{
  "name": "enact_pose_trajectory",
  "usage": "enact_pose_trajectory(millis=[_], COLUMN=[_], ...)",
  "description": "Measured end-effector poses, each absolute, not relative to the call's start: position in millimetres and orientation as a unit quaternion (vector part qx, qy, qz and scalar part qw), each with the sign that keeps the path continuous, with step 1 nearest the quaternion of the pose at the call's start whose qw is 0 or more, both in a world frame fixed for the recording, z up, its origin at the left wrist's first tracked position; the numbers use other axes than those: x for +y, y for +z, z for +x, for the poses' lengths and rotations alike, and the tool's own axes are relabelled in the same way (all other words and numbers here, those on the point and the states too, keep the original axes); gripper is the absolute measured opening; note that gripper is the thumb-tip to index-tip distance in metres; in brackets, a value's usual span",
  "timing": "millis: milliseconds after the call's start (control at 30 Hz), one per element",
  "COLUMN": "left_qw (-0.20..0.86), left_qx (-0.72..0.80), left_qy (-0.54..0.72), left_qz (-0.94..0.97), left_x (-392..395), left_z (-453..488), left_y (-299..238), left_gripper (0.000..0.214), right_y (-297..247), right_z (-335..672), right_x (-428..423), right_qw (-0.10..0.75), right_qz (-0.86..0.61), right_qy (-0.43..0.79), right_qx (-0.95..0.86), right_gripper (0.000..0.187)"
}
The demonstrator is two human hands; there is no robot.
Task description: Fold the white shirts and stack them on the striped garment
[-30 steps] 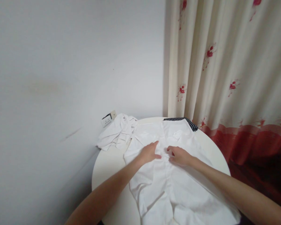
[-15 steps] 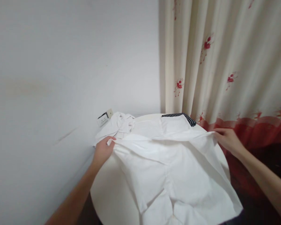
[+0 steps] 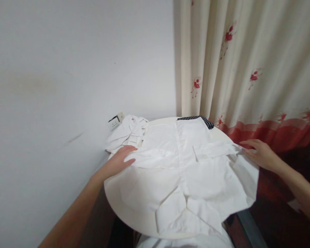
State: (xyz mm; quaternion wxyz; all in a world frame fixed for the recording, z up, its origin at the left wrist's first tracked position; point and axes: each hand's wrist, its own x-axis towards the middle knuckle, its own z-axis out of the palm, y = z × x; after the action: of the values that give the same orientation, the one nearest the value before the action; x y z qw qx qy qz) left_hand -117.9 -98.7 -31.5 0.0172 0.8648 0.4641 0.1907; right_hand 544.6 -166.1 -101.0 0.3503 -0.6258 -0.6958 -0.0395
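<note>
White shirt (image 3: pixel 204 175), head view: it lies across the middle of the round counter (image 3: pixel 134 216), overhanging the right edge. Half a second earlier, both hands held its cloth raised and taut; now lowered, it lies flatter, sleeves outward. The left hand (image 3: pixel 122 159), fingers parted, touches the left-side sleeve (image 3: pixel 152 156); the right hand's (image 3: pixel 259 154) fingers curl at the right-side sleeve (image 3: pixel 214 150), grip indeterminable.
</note>
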Motion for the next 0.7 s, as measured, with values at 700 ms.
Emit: enact_pose_trajectory(millis=[700], left_qw=[-0.046], left_qx=[0.501], left_qy=[0.206], left_qz=[0.839], left_x=[-77.1], left_z=[-124.7], left_y=[-39.2], left_gripper=[0.038], right_y=[-96.9], right_z=[575.9], right_x=[-143.5], right_qw=[0.303], right_qz=[-0.696], right_qy=[0.000], right_qx=[-0.651], right_gripper=[0.029])
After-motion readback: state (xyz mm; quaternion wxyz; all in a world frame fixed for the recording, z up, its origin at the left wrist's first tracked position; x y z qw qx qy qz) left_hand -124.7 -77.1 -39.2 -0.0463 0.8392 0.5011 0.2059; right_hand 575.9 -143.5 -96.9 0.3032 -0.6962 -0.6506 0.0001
